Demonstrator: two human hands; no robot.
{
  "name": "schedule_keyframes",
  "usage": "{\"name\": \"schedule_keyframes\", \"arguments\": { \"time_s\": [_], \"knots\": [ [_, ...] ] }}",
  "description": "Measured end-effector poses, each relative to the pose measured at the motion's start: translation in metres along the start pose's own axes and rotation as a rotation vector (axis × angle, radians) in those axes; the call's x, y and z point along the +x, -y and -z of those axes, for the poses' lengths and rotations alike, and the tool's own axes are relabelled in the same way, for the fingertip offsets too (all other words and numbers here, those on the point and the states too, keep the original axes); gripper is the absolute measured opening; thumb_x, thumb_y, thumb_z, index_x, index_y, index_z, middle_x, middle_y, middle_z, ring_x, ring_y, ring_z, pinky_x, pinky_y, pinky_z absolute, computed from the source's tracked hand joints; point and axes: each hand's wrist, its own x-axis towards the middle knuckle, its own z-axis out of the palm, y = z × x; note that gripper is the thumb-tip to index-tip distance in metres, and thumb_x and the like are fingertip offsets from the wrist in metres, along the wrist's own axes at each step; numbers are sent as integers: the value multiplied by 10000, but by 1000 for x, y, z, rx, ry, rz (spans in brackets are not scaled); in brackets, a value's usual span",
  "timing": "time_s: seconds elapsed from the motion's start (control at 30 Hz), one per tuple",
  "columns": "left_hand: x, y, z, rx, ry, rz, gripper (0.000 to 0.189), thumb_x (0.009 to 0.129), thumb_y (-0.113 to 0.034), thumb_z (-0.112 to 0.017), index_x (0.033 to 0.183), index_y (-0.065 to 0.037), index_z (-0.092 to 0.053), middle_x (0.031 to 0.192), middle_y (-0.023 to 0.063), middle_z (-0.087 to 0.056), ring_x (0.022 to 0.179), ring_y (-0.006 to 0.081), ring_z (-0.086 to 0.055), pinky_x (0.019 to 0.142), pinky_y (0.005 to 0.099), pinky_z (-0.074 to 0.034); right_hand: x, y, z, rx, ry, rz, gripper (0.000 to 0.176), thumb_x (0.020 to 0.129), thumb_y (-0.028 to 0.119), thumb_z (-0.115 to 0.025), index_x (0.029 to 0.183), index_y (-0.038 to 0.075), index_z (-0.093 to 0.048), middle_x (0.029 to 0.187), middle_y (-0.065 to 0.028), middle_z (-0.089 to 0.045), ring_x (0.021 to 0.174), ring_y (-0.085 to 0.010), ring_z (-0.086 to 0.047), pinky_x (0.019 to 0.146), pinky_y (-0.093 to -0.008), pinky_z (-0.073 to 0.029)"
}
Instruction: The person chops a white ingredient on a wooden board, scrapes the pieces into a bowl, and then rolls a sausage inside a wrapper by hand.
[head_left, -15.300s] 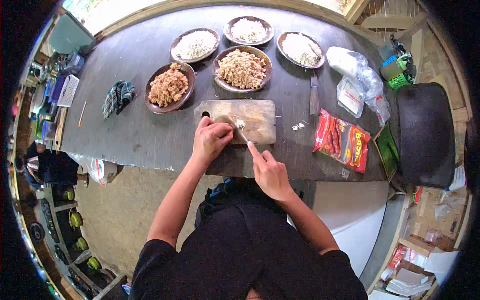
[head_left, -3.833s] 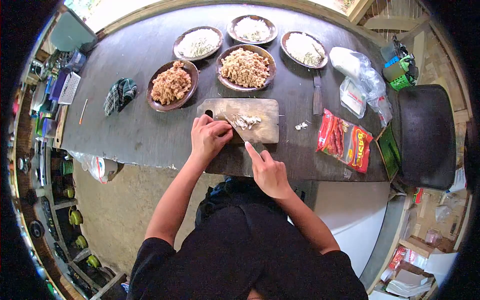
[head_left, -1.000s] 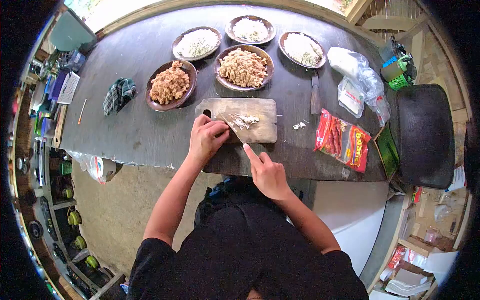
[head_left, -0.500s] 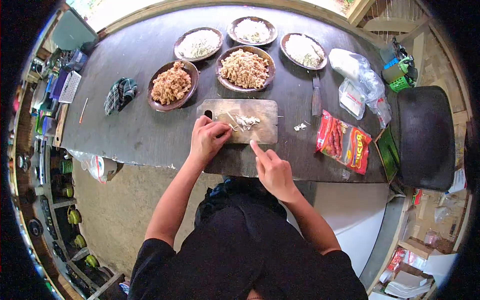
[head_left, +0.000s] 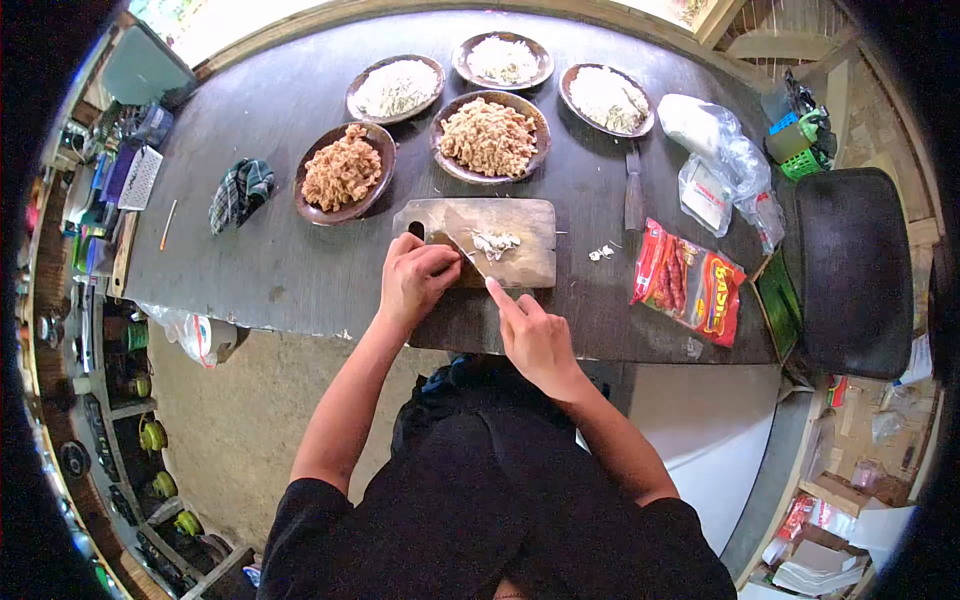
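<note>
A wooden cutting board [head_left: 537,222] lies near the table's front edge, with small chopped white pieces [head_left: 495,244] heaped on it. At the board's lower left, my left hand [head_left: 413,280] is closed, fingertips pressed together on the surface; what they pinch is too small to make out. My right hand [head_left: 538,340] grips a knife [head_left: 470,260], index finger stretched along its back. The thin blade slants up and left across the board, close to my left fingertips. The handle is mostly hidden in my palm.
Two plates of brown crumbly food [head_left: 489,137] and several plates of white shreds [head_left: 397,88] stand beyond the board. On the right lie another knife [head_left: 633,188], white scraps [head_left: 601,253], a red packet [head_left: 688,284] and plastic bags [head_left: 735,165]. A plaid cloth [head_left: 241,192] sits left.
My right hand and the knife have shifted slightly left, bringing the blade closer to my left fingertips. My left hand stays in about the same place.
</note>
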Motion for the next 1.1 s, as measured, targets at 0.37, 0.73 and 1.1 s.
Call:
{"name": "schedule_keyframes", "arguments": {
  "time_s": [0.37,0.73,1.1],
  "knots": [
    [0,0,1,27,38,-16,137,733,-167,-815,852,-116,-769,911,-4,-767,812,228,-587,826,356,-485,-19,-8,3,45,26,48,589,941,114,-634,1511,190,-509,791,-110,-568,568,-323,-646,512,-454,-549],
    [-1,-2,1,21,-13,-41,125,739,-150,-819,847,-122,-763,924,-16,-767,825,228,-588,818,354,-489,-8,-1,-1,-28,15,5,562,939,88,-627,1488,177,-540,779,-99,-569,589,-318,-633,533,-450,-535],
    [-4,0,-1,91,3,-73,126,746,-180,-816,851,-133,-765,958,-31,-760,870,216,-589,838,356,-477,-18,-4,6,60,32,37,605,937,98,-622,1520,197,-494,795,-118,-581,577,-336,-651,527,-470,-559]
  ]
}}
